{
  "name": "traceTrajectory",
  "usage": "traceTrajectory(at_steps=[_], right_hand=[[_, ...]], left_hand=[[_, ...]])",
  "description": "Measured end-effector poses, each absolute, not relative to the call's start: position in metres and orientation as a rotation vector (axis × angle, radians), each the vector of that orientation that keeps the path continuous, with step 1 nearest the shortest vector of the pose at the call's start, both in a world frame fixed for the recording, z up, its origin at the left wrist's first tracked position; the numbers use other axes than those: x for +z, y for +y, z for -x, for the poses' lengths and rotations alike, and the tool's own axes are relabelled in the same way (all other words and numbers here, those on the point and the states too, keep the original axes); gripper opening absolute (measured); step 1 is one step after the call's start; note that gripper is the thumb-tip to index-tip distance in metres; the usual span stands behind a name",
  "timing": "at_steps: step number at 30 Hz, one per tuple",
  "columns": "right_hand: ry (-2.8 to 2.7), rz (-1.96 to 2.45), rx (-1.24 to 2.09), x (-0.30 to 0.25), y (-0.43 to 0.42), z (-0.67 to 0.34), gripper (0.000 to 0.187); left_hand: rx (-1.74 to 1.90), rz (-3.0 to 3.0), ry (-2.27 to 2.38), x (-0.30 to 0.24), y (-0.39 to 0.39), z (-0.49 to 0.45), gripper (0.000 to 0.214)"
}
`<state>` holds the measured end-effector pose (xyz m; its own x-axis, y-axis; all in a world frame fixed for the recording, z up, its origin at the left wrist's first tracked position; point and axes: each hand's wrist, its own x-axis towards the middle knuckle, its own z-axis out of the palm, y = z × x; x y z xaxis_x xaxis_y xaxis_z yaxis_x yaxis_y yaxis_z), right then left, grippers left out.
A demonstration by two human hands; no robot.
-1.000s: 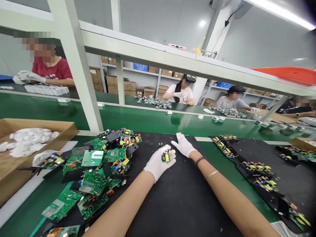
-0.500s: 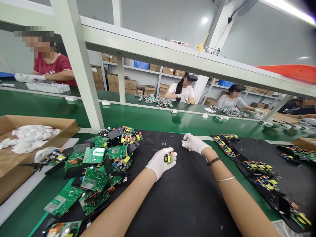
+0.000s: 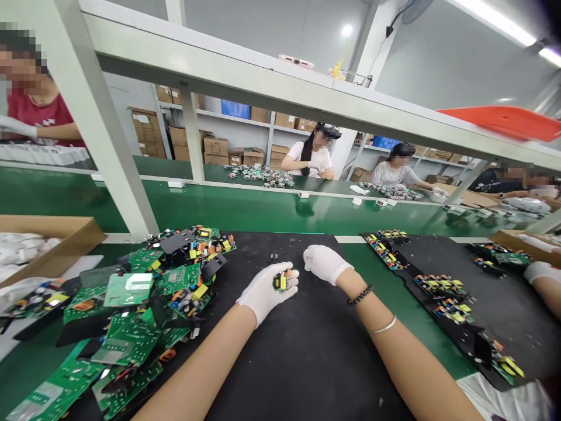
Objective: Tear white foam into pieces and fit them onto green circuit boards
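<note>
My left hand point(image 3: 262, 290), in a white glove, is closed around a small circuit board point(image 3: 281, 282) with a yellow transformer on it. To its right, my gloved right hand point(image 3: 325, 263) hovers over the black mat point(image 3: 302, 362) with its fingers curled in. Whatever those fingers may hold is hidden. Two tiny components point(image 3: 274, 257) lie just beyond my left hand. A heap of green circuit boards point(image 3: 127, 336) with orange and yellow parts spreads to the left of my left arm.
A cardboard box point(image 3: 79, 242) with white pieces stands at far left. Rows of boards point(image 3: 440, 285) lie on a second mat at right, where another person's gloved hand point(image 3: 541, 272) shows. Beyond runs a green conveyor point(image 3: 245, 207) under a white frame point(image 3: 228, 70); several people sit across it.
The view has turned to the right, so the surroundings sit further left. My right hand's fingers have curled in tighter. My left hand still holds the small circuit board.
</note>
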<state>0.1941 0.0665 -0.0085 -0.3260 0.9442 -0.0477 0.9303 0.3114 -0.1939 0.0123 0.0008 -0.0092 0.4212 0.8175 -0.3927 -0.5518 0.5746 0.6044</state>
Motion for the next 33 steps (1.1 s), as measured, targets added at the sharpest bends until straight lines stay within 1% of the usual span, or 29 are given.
traceTrajectory(at_steps=[5,8,10,13,18,24,29,33], right_hand=[[-2.445,1.711,0.371,-0.006,0.060,-0.206,0.021],[-2.368,1.690,0.364,-0.002,0.058,-0.222,0.033],[-2.313,1.706,0.319,-0.001,0.060,-0.229,0.036],[-2.309,1.702,0.318,-0.003,0.065,-0.230,0.028],[-2.350,1.684,0.313,-0.009,0.066,-0.222,0.026],[-2.326,1.709,0.311,-0.003,0.057,-0.229,0.010],[-2.346,1.651,0.435,0.004,0.052,-0.227,0.017],[-2.387,1.668,0.446,0.002,0.051,-0.213,0.007]], left_hand=[[0.874,-0.449,0.756,-0.009,0.001,-0.012,0.023],[0.870,-0.469,0.761,-0.005,-0.002,-0.012,0.024],[0.869,-0.476,0.761,-0.004,-0.002,-0.013,0.024],[0.864,-0.481,0.765,-0.003,-0.002,-0.014,0.022],[0.859,-0.490,0.791,-0.002,-0.002,-0.015,0.022],[0.862,-0.475,0.755,-0.002,-0.004,-0.015,0.022],[0.859,-0.462,0.739,-0.003,-0.004,-0.014,0.021],[0.854,-0.455,0.733,-0.003,-0.003,-0.015,0.021]])
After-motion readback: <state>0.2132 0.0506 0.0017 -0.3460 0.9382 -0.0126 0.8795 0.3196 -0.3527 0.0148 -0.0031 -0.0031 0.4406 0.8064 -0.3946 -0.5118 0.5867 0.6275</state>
